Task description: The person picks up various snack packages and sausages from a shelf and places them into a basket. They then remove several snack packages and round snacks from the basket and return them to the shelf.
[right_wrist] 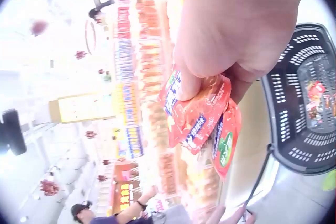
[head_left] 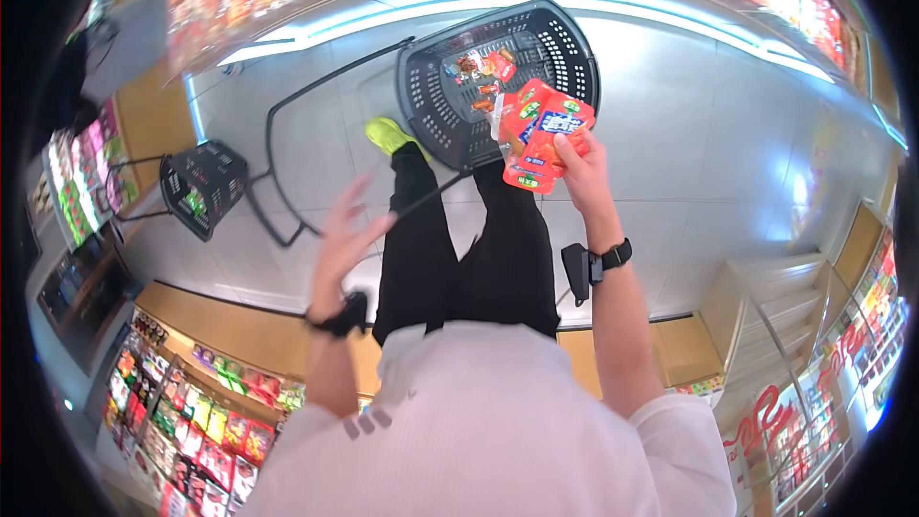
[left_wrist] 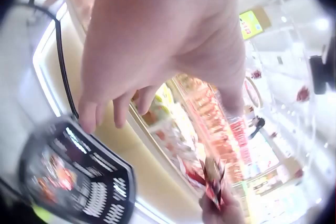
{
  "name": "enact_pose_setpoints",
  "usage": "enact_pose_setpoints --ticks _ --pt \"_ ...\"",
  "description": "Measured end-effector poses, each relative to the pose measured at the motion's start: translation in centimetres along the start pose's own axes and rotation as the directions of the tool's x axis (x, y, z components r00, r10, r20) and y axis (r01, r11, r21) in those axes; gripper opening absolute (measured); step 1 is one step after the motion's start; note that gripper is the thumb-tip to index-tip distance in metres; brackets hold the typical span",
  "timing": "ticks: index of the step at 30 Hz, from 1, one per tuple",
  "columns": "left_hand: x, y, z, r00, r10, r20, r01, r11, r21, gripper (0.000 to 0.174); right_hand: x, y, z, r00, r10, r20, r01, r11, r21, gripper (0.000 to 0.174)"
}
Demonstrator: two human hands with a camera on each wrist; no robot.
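My right hand (head_left: 586, 174) grips several red snack packets (head_left: 536, 120) with blue and green labels, thumb on top, over the near right side of a dark grey shopping basket (head_left: 426, 120). In the right wrist view, the packets (right_wrist: 199, 121) fan out below the curled fingers. A few small packaged snacks (head_left: 483, 67) lie on the basket floor. My left hand (head_left: 349, 235), blurred, is held in the air left of the legs, its fingers spread and nothing in them. The left wrist view shows that hand (left_wrist: 168, 40) with loose fingers above the basket.
The basket's long black handle (head_left: 273, 124) reaches out to the left. A smaller dark basket (head_left: 206, 182) stands on the grey tile floor (head_left: 689, 153) at left. Lit snack shelves (head_left: 258, 0) run along the front, with more shelves behind. Another person (right_wrist: 84, 213) shows in the right wrist view.
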State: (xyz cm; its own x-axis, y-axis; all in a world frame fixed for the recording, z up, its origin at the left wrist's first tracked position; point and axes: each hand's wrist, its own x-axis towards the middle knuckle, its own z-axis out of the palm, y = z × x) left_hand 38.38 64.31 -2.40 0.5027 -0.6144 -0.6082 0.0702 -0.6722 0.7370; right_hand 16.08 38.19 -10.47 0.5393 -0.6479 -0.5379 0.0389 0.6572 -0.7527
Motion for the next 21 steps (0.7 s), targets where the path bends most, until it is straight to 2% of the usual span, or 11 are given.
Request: enact_pose_setpoints --ticks 2,3,4,5,7,9,11,14,15,17,21 --pt "0.7 3.2 6.0 0.923 0.206 0.325 -0.002 0.847 -0.531 0.085 -6.0 -4.8 2.3 0.999 0.011 0.049 -0.01 1.0 -0.009 0.029" --pt "0.0 5.9 8.5 0.88 0.274 0.389 0.109 0.68 -0.725 0.093 -8.0 -6.9 3.2 0.997 0.013 0.077 -0.011 1.0 -0.021 0.028" --pt "-0.9 8.9 10.5 0.808 0.45 0.381 0.077 0.561 -0.824 0.1 -10.1 -8.2 4.0 0.99 -0.07 0.125 0.076 0.996 -0.049 0.027" --pt "-1.7 10.7 11.6 0.789 0.485 0.376 0.047 0.563 -0.825 0.1 -12.0 -9.6 4.5 0.985 -0.112 0.134 0.12 0.992 -0.05 0.027" --pt "-2.2 12.9 12.8 0.784 0.581 0.219 0.07 0.268 -0.961 0.104 -14.6 -11.2 5.1 0.972 -0.103 0.214 0.147 0.968 -0.204 0.026" --pt "-3.8 13.5 13.2 0.713 0.66 0.237 0.055 0.285 -0.957 0.098 -17.3 -12.0 5.4 0.961 -0.198 0.195 0.251 0.919 -0.305 0.028" --pt "-5.3 13.0 13.7 0.786 0.578 0.22 -0.05 0.414 -0.909 0.087 -19.1 -11.0 5.1 0.886 -0.385 0.259 0.463 0.773 -0.433 0.034" --pt "-8.2 14.6 14.9 0.799 0.572 0.185 -0.034 0.35 -0.936 0.071 -22.0 -9.6 5.8 0.778 -0.613 0.137 0.553 0.566 -0.611 0.042" --pt "-9.3 13.7 15.8 0.829 0.537 0.157 -0.039 0.335 -0.942 0.069 -23.1 -8.9 6.4 0.775 -0.623 0.102 0.54 0.571 -0.618 0.042" --pt "-11.8 13.4 16.9 0.846 0.493 0.204 0.015 0.361 -0.933 0.06 -26.9 -7.2 6.9 0.628 -0.765 -0.145 0.336 0.435 -0.835 0.044" --pt "-15.2 13.6 17.8 0.821 0.475 0.317 0.172 0.324 -0.93 0.054 -30.2 -8.0 6.8 0.606 -0.762 -0.229 0.321 0.497 -0.806 0.042"
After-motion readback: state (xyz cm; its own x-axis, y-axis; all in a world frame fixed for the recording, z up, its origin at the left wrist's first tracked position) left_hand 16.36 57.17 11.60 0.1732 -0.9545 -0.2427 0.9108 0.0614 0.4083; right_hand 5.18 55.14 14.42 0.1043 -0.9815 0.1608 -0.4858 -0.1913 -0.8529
